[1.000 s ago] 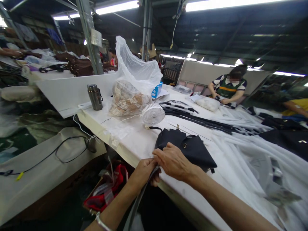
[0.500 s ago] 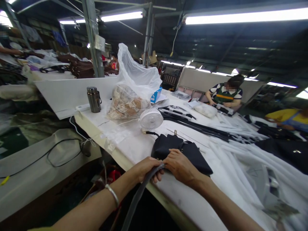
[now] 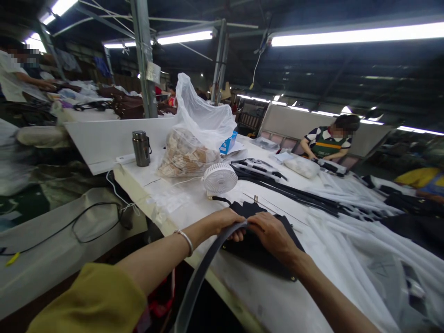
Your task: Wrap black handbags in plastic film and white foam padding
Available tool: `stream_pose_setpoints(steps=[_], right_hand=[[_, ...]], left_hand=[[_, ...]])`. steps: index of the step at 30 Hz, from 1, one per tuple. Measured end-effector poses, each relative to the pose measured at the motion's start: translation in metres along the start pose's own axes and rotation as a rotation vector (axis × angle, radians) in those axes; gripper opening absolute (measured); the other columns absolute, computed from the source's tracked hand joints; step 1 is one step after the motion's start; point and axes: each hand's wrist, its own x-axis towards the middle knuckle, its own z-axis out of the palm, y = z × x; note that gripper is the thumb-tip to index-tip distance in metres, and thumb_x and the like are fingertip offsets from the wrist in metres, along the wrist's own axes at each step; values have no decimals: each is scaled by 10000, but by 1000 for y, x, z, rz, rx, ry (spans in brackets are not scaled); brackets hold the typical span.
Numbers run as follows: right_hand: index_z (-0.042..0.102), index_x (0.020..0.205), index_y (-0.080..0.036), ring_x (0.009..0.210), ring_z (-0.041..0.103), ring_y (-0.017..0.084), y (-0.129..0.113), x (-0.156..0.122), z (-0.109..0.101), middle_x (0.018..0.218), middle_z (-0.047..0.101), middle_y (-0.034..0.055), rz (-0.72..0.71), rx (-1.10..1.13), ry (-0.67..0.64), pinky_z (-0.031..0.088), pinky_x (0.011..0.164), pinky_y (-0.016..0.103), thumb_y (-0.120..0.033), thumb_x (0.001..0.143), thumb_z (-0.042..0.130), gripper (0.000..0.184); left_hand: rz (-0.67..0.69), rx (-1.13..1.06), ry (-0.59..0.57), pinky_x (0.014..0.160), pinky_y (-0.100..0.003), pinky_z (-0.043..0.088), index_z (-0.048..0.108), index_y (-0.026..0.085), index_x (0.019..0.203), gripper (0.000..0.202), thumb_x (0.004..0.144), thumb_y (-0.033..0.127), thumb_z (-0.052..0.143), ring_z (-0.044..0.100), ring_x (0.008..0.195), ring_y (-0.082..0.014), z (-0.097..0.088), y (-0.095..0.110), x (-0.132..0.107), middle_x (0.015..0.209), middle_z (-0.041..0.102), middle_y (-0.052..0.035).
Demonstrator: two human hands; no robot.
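A long grey strap, apparently in clear plastic film, runs from below the table edge up to both hands. My left hand is closed around its upper part, with the strap passing over the fingers. Right beside it, my right hand pinches the strap's end with closed fingers. Beneath both hands a black bag lies on the white table, partly covered by them. A small metal clasp sticks up at its far edge.
A white fan stands just beyond the bag. Behind it are a full plastic bag and a steel flask. Black straps and white wrapped strips cover the right side. A co-worker sits across the table.
Both hands, still on the strap, have moved right and slightly up, further over the black bag. The bag now extends nearer to me. The camera view has shifted a little.
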Motion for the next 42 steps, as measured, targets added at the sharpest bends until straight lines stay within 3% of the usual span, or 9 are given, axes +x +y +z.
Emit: stream_pose_setpoints(steps=[6, 10, 15, 21, 24, 28, 32, 39, 42], right_hand=[[649, 1121, -222, 799, 650, 190, 9, -12, -9, 939, 716, 55, -46, 34, 36, 533, 739, 314, -235, 988, 471, 223], [670, 1007, -199, 792, 657, 199, 22, -23, -17, 874, 710, 57, -6, -35, 142, 545, 744, 334, -243, 977, 496, 181], [685, 1005, -207, 852, 684, 214, 24, -25, -14, 901, 731, 58, -84, -80, 155, 564, 840, 370, -241, 972, 502, 189], [688, 965, -206, 880, 687, 221, 11, -23, -5, 897, 739, 62, -135, -89, 156, 571, 846, 377, -224, 987, 459, 230], [687, 967, -204, 881, 684, 221, 13, -29, -8, 880, 734, 59, -105, -89, 153, 577, 823, 370, -225, 980, 475, 214], [682, 984, -200, 878, 683, 225, 20, -36, -13, 885, 727, 57, -44, -117, 175, 568, 856, 390, -248, 969, 510, 179], [675, 965, -188, 852, 685, 224, 12, -30, -8, 865, 731, 59, -116, -112, 156, 553, 886, 404, -232, 984, 486, 194], [671, 923, -191, 822, 683, 206, -4, -22, -4, 865, 736, 52, -190, -102, 133, 548, 888, 394, -193, 1002, 433, 251], [680, 944, -198, 866, 690, 219, 4, -30, -8, 878, 738, 50, -123, -113, 164, 560, 876, 391, -219, 991, 467, 219]], left_hand=[[-65, 97, -83, 458, -257, 449, 659, 71, 603, 402, 918, 239, 475, 587, 439, -171, 4, 22, 26, 477, 631, -105], [-49, 39, -154, 495, -254, 484, 664, 92, 694, 465, 966, 374, 414, 637, 499, -168, -5, 10, 3, 577, 686, -111], [11, -29, -167, 482, -209, 469, 652, 130, 738, 359, 854, 465, 600, 644, 520, -142, -16, -4, -26, 641, 716, -71], [40, -59, -100, 465, -222, 484, 650, 97, 681, 335, 890, 341, 556, 624, 463, -138, 3, 8, 8, 570, 684, -77], [52, -72, -106, 470, -235, 501, 658, 86, 714, 393, 919, 391, 517, 632, 464, -147, 6, 7, 15, 585, 692, -91], [36, -77, -182, 491, -268, 527, 676, 78, 785, 534, 869, 584, 528, 666, 512, -184, -7, -19, -18, 644, 718, -130], [14, -95, -189, 452, -245, 490, 666, 96, 739, 482, 788, 574, 632, 626, 447, -162, -19, -41, -45, 606, 707, -109], [38, -145, -128, 493, -245, 506, 664, 86, 730, 401, 889, 435, 546, 664, 524, -171, -4, -19, 0, 618, 706, -117], [66, -135, -169, 560, -274, 533, 684, 82, 799, 536, 919, 557, 466, 687, 582, -187, -7, -22, -11, 705, 732, -140]])
